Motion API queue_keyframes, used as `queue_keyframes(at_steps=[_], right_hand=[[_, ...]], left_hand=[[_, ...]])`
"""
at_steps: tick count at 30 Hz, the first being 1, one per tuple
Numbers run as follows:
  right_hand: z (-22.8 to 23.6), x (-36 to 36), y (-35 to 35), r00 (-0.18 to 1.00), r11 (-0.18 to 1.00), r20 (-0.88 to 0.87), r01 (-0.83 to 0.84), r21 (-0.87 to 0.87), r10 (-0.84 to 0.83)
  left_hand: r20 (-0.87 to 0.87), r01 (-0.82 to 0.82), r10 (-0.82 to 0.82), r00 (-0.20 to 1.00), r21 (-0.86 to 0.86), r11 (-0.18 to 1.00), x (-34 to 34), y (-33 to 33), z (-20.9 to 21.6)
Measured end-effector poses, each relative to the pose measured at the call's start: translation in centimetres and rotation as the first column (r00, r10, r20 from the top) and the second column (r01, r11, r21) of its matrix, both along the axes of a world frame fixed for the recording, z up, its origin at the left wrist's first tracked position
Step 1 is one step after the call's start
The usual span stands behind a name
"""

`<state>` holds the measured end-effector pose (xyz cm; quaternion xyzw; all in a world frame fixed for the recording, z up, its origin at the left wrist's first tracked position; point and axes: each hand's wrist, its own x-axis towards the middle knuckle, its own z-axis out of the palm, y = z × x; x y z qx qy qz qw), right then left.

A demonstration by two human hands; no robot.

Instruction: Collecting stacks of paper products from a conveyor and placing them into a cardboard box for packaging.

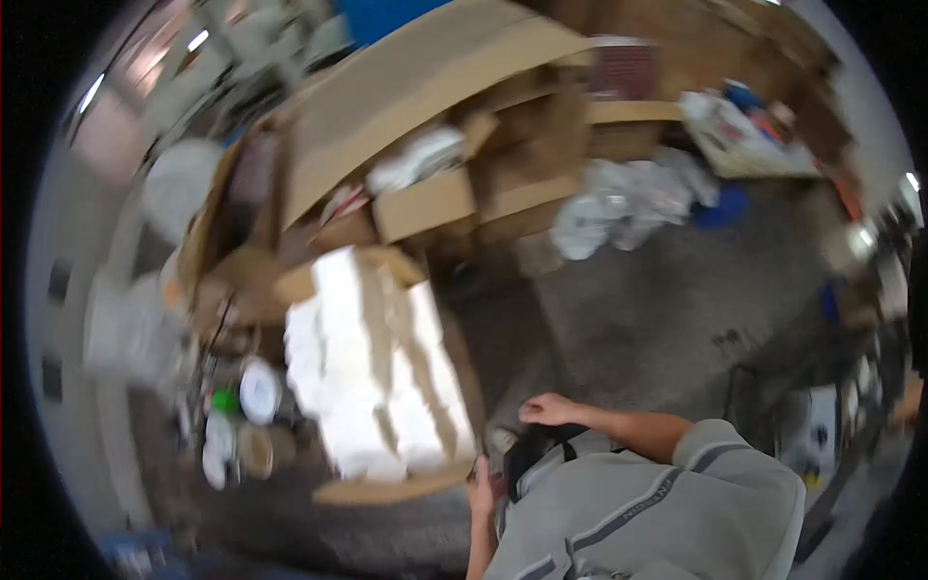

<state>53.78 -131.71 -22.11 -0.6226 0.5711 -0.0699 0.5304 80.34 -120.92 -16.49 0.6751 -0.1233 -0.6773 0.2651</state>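
Note:
My left hand (480, 490) is low in the picture, beside the near right corner of an open cardboard box (387, 490). Its fingers are blurred and partly hidden, so I cannot tell whether it touches the box. White blocks or packets (372, 387) fill the box in rows, with tan strips between them. My right hand (548, 409) is in front of my body, with the forearm bent across. Its fingers look loosely curled, and nothing shows in them. The whole view is smeared by motion.
Cardboard boxes (425, 205) stand beyond the white stacks, under a large cardboard sheet (416, 87). Clear plastic bags (619, 208) lie on the concrete floor (638, 319) ahead. White containers (259, 390) cluster left of the box. A cluttered board (754, 145) sits at far right.

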Motion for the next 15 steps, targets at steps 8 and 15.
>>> queue_keyframes(at_steps=[8, 15], right_hand=[[-4.8, -16.6, 14.1, 0.818, 0.852, -0.405, 0.501, 0.153, -0.408], [-8.2, -24.5, 27.5, 0.552, 0.594, -0.354, 0.804, -0.015, -0.755]], left_hand=[[-0.383, 0.004, -0.001, 0.924, 0.008, 1.000, 2.2, 1.7, -3.0], [0.114, 0.567, -0.581, 0.806, -0.432, 0.701, 1.3, 2.0, -7.1]])
